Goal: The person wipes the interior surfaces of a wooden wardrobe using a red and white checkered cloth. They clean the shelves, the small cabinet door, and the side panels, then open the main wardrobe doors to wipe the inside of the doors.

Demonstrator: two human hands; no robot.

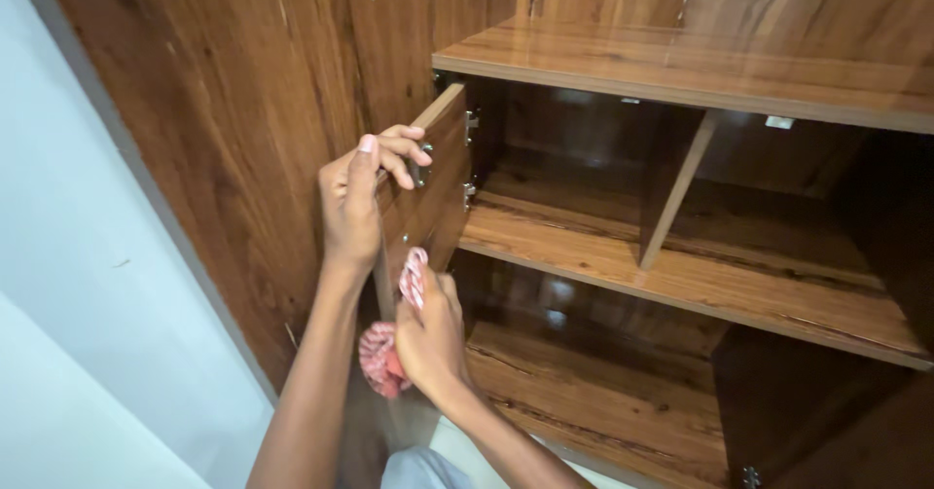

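Wooden door (small, open) is held at its top edge by the left hand, fingers closed; the right hand grips a red-white cloth just below it.

One head-worn view looks down and forward from close range, tilted, into an open brown wooden cabinet with glossy shelves.
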